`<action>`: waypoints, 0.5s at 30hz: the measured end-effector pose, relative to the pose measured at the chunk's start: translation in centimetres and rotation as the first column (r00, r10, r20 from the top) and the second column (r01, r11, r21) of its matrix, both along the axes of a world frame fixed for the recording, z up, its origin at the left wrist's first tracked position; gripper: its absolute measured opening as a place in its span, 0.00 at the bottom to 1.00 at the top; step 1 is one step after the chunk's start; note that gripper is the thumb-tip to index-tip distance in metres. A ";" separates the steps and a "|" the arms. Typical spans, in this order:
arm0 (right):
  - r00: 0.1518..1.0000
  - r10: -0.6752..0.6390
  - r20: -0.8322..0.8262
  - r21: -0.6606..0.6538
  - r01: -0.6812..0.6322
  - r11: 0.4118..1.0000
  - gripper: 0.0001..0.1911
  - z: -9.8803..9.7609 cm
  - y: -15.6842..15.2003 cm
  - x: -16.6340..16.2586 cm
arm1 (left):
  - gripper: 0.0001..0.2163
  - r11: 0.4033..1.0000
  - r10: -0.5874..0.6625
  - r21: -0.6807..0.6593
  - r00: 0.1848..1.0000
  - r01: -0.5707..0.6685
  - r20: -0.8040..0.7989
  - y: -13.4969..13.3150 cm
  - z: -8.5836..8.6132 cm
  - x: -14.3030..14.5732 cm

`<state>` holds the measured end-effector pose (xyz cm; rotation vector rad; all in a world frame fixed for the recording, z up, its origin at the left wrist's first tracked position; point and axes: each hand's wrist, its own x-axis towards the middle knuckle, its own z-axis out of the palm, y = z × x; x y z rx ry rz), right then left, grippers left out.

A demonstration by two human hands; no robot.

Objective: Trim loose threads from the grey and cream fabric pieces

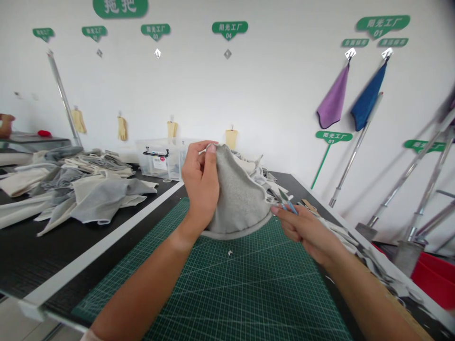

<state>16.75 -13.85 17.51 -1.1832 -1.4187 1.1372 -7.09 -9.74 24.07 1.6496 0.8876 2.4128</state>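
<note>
A grey sewn fabric piece (241, 201) with a pale seamed edge is held up above the green cutting mat (227, 289). At its top left corner, my left hand (202, 177) pinches the cloth between thumb and fingers. On the other side, my right hand (307, 229) is closed around small blue-handled snips (289, 204), whose dark blades point up and to the left. The fingertips of that hand also touch the fabric's right corner. A small white scrap (230, 253) lies on the mat below the cloth.
Grey and cream fabric pieces (95, 192) are heaped on the black table at left. Behind stands a clear plastic bin (151, 163). More cloth (265, 177) lies beyond my hands, and fabric strips (382, 274) run along the right edge. A red bucket (435, 279) stands at far right.
</note>
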 end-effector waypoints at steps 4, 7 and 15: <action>0.995 -0.055 -0.082 0.082 0.062 0.995 0.24 0.9 0.6 1.8 | 0.08 0.998 0.033 -0.050 0.998 -0.035 -0.048 1.3 -0.1 -0.6; 0.989 -0.084 -0.122 0.120 0.099 0.988 0.21 1.7 0.6 2.5 | 0.09 0.990 0.084 -0.102 0.984 -0.101 -0.157 2.4 -0.3 -1.3; 0.976 -0.218 0.017 0.181 0.212 0.961 0.21 1.6 0.3 1.8 | 0.10 0.875 0.118 -0.238 0.663 -0.421 -0.739 3.8 -2.2 -2.6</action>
